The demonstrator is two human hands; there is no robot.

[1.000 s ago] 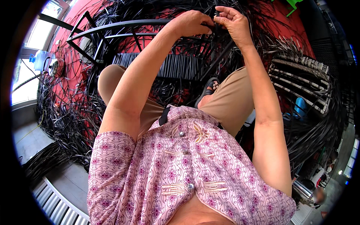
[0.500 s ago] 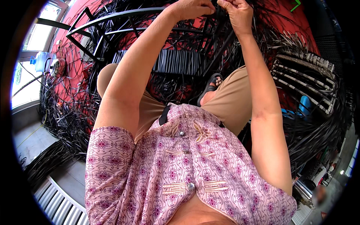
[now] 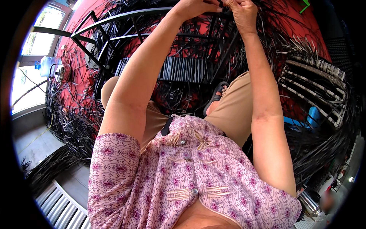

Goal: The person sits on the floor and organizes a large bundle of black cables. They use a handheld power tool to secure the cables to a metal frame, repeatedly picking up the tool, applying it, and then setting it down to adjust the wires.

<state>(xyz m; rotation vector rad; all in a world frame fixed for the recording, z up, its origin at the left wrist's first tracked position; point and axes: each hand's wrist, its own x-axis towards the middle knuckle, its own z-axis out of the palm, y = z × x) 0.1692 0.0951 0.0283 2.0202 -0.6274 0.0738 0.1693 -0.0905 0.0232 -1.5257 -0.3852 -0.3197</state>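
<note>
Strips (image 3: 318, 147), black and flat, lay heaped around the black metal frame (image 3: 126, 15). At its upper rail the left hand (image 3: 196, 7) was curled and the right hand (image 3: 244, 14) pinched, close beside each other; what either grasped, I could not tell. A slatted black panel (image 3: 183, 69) sat low within the frame.

Left hand (image 3: 198, 8) and right hand (image 3: 243, 16) close together at the upper edge, fingers partly cut off, black frame (image 3: 122, 15) near them, many black strips (image 3: 312, 149) on red floor (image 3: 310, 27), 1 dark sandal (image 3: 216, 98).
</note>
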